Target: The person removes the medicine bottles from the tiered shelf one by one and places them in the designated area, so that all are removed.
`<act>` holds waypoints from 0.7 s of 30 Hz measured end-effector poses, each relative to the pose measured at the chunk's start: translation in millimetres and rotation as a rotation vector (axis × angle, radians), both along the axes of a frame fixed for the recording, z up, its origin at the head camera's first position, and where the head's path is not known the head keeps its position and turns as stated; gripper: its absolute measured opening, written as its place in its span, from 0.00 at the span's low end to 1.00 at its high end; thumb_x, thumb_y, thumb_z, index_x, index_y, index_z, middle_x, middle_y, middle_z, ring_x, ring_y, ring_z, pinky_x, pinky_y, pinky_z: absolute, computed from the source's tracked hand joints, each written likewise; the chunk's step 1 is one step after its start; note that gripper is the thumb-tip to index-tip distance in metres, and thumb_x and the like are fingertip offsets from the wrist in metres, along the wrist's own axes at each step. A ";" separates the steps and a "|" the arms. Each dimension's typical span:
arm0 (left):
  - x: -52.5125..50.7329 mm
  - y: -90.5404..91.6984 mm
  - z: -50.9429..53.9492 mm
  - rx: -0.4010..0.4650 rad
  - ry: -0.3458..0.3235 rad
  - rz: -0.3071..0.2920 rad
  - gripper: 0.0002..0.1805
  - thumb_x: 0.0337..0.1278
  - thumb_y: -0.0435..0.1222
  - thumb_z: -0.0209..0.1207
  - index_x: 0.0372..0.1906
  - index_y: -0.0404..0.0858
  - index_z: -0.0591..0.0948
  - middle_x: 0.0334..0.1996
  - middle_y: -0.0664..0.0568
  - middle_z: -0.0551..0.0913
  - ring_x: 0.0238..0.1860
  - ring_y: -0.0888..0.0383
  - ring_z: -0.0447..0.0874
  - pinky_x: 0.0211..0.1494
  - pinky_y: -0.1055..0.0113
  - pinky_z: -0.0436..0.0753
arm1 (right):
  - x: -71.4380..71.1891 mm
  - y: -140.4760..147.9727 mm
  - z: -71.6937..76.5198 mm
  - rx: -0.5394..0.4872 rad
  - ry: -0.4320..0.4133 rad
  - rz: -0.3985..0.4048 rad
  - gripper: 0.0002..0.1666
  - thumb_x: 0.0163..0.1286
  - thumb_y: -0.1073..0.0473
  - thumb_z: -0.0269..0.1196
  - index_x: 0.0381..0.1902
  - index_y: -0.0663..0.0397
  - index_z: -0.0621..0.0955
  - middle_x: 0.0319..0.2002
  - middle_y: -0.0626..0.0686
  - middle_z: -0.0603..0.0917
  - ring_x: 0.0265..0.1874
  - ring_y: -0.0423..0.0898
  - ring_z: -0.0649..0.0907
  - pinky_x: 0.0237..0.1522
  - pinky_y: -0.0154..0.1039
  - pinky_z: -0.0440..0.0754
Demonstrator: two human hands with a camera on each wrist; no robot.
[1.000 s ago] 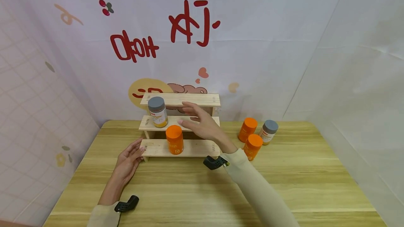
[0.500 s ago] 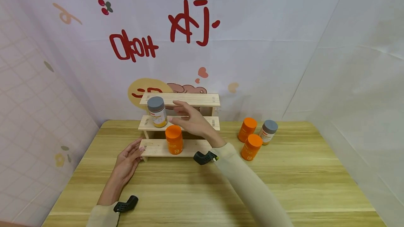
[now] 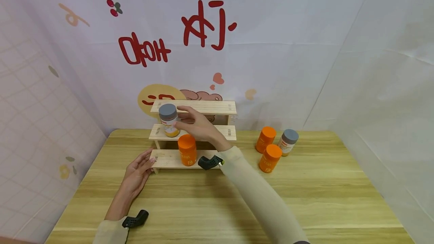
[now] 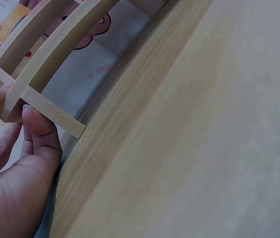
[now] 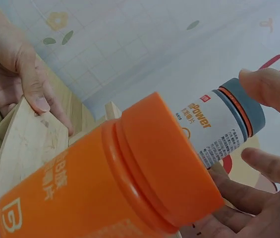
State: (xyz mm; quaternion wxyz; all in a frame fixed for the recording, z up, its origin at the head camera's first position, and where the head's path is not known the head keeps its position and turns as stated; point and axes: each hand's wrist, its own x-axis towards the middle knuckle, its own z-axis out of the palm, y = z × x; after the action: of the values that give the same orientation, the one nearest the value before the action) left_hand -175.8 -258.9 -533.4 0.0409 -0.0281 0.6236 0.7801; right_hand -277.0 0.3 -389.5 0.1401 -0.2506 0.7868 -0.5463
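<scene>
A grey-lidded supplement bottle [image 3: 168,119] stands upright at the left of the wooden rack's middle shelf. My right hand [image 3: 196,125] is at its right side, fingers spread and thumb forward. In the right wrist view the thumb lies close to the grey lid [image 5: 244,106]; whether it touches is unclear. Below, an orange bottle [image 3: 187,153] is upright on the bottom shelf and fills much of the right wrist view. My left hand [image 3: 137,174] pinches the left end of the wooden rack [image 3: 213,158], thumb above the board and fingers curled beneath, as the left wrist view confirms.
On the table [image 3: 237,199], right of the rack, stand two orange bottles [image 3: 270,158] and another grey-lidded bottle [image 3: 288,142], close together. The rack's top shelf [image 3: 207,106] is near the printed back wall [image 3: 271,48]. Another white wall rises at the left.
My right hand has moved left along the middle shelf to the side of the grey-lidded bottle. The left hand keeps its hold on the rack, and the bottles have stayed in place.
</scene>
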 end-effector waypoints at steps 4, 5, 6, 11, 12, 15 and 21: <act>-0.3 -2.0 0.0 -0.005 -0.002 -0.003 0.34 0.76 0.37 0.57 0.81 0.42 0.60 0.56 0.61 0.72 0.46 0.69 0.75 0.44 0.76 0.80 | -3.5 -6.9 -1.5 0.008 -0.004 0.016 0.40 0.73 0.43 0.66 0.78 0.34 0.65 0.68 0.49 0.77 0.66 0.46 0.78 0.68 0.47 0.77; -0.4 -2.6 -0.2 -0.005 0.001 -0.002 0.34 0.76 0.37 0.57 0.81 0.42 0.60 0.56 0.61 0.72 0.46 0.69 0.75 0.44 0.76 0.80 | -3.9 -8.9 -1.5 0.010 -0.004 0.015 0.40 0.72 0.42 0.66 0.78 0.34 0.66 0.68 0.48 0.78 0.66 0.45 0.78 0.68 0.47 0.77; -0.5 -3.3 -0.5 -0.006 0.000 -0.002 0.34 0.76 0.37 0.57 0.81 0.41 0.59 0.56 0.61 0.72 0.46 0.69 0.75 0.44 0.76 0.80 | -4.1 -10.9 -1.2 0.018 0.003 0.011 0.40 0.71 0.41 0.67 0.77 0.33 0.66 0.67 0.48 0.78 0.66 0.45 0.78 0.68 0.47 0.78; 0.4 -5.8 -0.6 -0.012 0.003 -0.001 0.37 0.76 0.36 0.57 0.82 0.37 0.55 0.58 0.62 0.73 0.47 0.70 0.76 0.44 0.76 0.80 | -5.7 -21.6 0.8 0.044 0.025 -0.011 0.40 0.68 0.37 0.68 0.74 0.29 0.69 0.65 0.46 0.80 0.65 0.45 0.79 0.66 0.50 0.78; 0.5 -6.1 -0.7 -0.013 0.002 -0.002 0.37 0.77 0.36 0.57 0.82 0.37 0.55 0.58 0.62 0.73 0.47 0.70 0.76 0.44 0.76 0.80 | -6.1 -23.4 1.1 0.052 0.032 -0.014 0.39 0.68 0.37 0.69 0.74 0.29 0.69 0.64 0.46 0.81 0.64 0.45 0.80 0.66 0.50 0.79; 0.6 -5.8 -1.1 -0.011 -0.006 0.002 0.36 0.76 0.36 0.57 0.82 0.38 0.57 0.58 0.63 0.73 0.47 0.70 0.76 0.44 0.76 0.80 | -7.1 -26.7 1.8 0.058 0.035 -0.020 0.37 0.68 0.38 0.69 0.73 0.31 0.71 0.62 0.46 0.82 0.61 0.45 0.81 0.64 0.49 0.79; -0.5 -2.4 -1.7 0.009 -0.008 0.003 0.36 0.75 0.37 0.58 0.81 0.40 0.59 0.56 0.61 0.74 0.46 0.69 0.76 0.43 0.76 0.80 | -5.4 -25.0 1.4 0.065 0.021 -0.055 0.38 0.69 0.37 0.68 0.73 0.35 0.71 0.61 0.48 0.83 0.58 0.45 0.82 0.62 0.48 0.81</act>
State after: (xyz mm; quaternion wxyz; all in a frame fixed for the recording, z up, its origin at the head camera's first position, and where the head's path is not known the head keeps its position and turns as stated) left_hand -176.4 -261.3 -535.1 0.0422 -0.0318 0.6197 0.7830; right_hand -282.4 -24.7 -388.2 0.1249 -0.2298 0.8122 -0.5215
